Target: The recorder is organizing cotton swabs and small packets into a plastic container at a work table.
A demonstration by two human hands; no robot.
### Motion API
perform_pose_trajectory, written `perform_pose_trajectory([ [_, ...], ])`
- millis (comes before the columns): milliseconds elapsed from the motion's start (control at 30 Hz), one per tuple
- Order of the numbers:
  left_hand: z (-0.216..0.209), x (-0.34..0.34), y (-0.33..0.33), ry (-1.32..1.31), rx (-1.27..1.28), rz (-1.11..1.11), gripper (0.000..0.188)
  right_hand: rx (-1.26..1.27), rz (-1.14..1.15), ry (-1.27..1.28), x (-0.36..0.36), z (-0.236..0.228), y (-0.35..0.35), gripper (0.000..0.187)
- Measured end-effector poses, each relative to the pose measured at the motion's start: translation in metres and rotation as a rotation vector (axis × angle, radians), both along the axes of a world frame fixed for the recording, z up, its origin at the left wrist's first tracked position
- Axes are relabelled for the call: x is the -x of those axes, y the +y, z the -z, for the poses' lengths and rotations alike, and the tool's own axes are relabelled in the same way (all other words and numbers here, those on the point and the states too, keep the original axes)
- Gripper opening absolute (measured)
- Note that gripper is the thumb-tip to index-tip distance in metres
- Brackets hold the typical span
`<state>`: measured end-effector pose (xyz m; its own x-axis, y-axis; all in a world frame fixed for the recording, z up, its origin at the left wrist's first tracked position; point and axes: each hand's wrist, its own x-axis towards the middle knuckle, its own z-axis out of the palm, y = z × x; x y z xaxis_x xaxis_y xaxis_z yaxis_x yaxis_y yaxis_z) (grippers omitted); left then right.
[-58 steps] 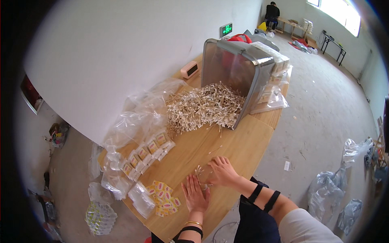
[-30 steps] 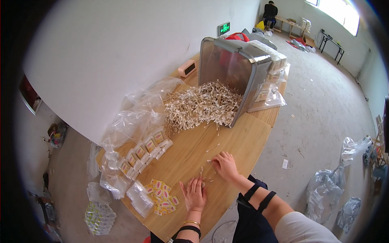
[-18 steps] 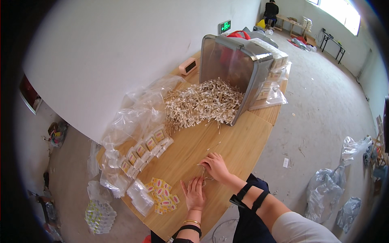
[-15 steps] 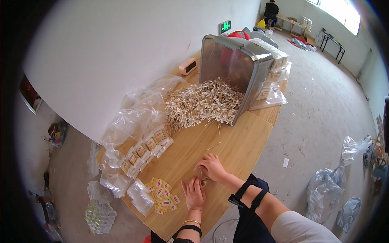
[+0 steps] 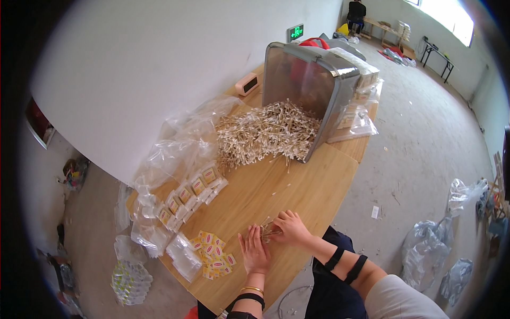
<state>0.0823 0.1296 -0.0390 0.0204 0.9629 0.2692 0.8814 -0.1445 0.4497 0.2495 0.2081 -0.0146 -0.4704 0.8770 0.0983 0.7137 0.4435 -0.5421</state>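
Observation:
A small bundle of cotton swabs (image 5: 267,232) lies on the wooden table between my two hands. My right hand (image 5: 290,227) grips the bundle from the right, its fingers curled down around the sticks. Against the bundle's left side rests my left hand (image 5: 256,252), fingers stretched out and lying flat. Just left of it is a loose pile of yellow and white cards (image 5: 214,256). One single swab (image 5: 281,189) lies apart on the wood, farther up. A large heap of swabs (image 5: 265,133) spills from a tipped grey translucent bin (image 5: 329,101).
Small clear bags (image 5: 183,257) and a row of packed bags with cards (image 5: 191,192) line the left edge. Behind them lies crumpled clear plastic (image 5: 175,141). A pink clock (image 5: 247,84) stands by the wall. Stacked packages (image 5: 353,119) sit right of the bin. Far off, a person (image 5: 356,13) sits.
My right hand has moved right and nearer to me, from above the bundle to its right side. More of the swabs now show. My left hand has hardly moved.

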Motion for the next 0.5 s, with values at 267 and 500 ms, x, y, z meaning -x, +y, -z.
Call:
perform_pose_trajectory([
  [267,-0.002,-0.001,-0.001,-0.023,-0.019,0.005,0.046,0.020,0.105,0.054,0.004,0.006,0.005,0.018],
  [500,0.002,0.002,-0.004,-0.027,-0.022,0.067,0.046,-0.143,0.142,0.038,0.004,0.004,0.054,0.008],
])
